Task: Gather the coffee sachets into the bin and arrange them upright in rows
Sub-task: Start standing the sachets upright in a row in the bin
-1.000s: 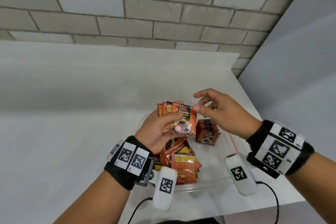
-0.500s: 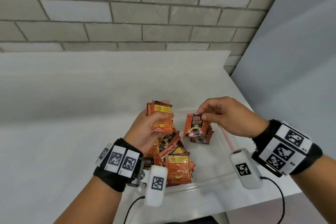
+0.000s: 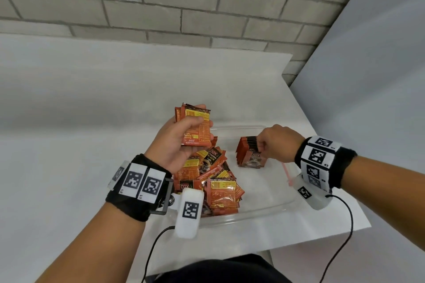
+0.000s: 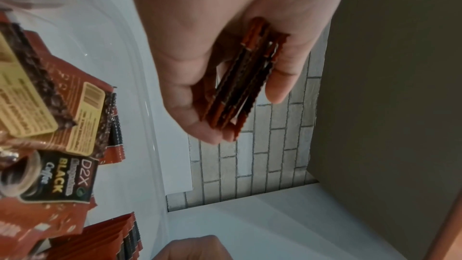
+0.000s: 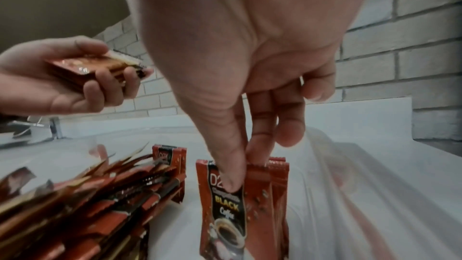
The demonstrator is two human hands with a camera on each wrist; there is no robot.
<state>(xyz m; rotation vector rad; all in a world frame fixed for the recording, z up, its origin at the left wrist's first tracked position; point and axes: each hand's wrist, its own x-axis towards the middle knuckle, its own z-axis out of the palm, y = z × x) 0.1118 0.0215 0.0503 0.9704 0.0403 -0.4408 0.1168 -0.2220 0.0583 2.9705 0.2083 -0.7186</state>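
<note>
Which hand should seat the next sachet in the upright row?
Right. The right hand already pinches the front sachet at the upright row; the left hand is full, gripping a spare stack.

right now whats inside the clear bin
A loose heap of sachets on its left, an upright row pinched by the right hand. Whatever lies under the heap is covered.

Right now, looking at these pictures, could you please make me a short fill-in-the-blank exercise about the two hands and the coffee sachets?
1. The left hand holds a small stack of ____.
2. The right hand pinches the front sachet of the ____ row.
3. The loose pile and the row both sit inside the clear ____.
4. The wall behind the table is made of ____.

Missing words: sachets; upright; bin; bricks
</note>
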